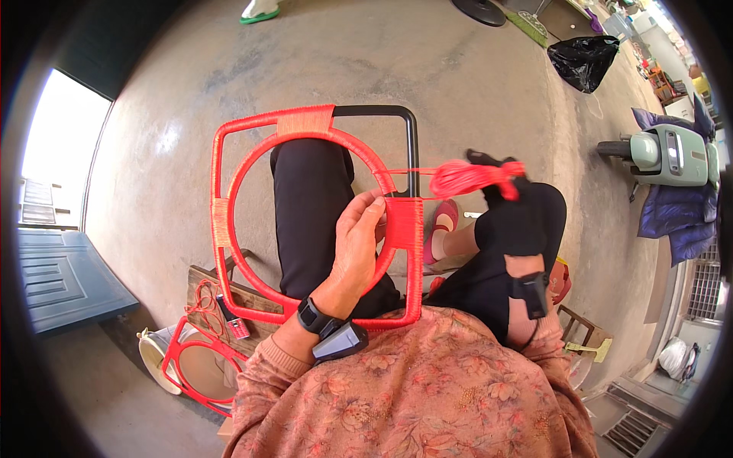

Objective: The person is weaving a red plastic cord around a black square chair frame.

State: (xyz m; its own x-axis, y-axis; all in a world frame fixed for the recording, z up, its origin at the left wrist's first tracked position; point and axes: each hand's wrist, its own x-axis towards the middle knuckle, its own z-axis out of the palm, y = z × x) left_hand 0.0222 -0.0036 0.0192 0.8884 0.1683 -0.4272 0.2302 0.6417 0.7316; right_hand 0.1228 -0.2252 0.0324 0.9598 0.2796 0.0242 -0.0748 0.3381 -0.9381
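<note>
A square metal frame with rounded corners and a round inner ring rests across my lap. Red cord is wound tightly over most of it, while bare black tube shows at the upper right corner. My left hand grips the inner ring beside the flat wound band on the right side, thumb on top. Out to the right, my right hand, in a black glove and smeared by motion, holds a bundle of red cord. Strands run from the bundle leftward to the frame near my left fingertips.
At lower left, a second red-wound frame leans by a pale bucket and a wooden bench. A pale green scooter stands right, with a black bag and broom beyond. A green-soled shoe shows at the top.
</note>
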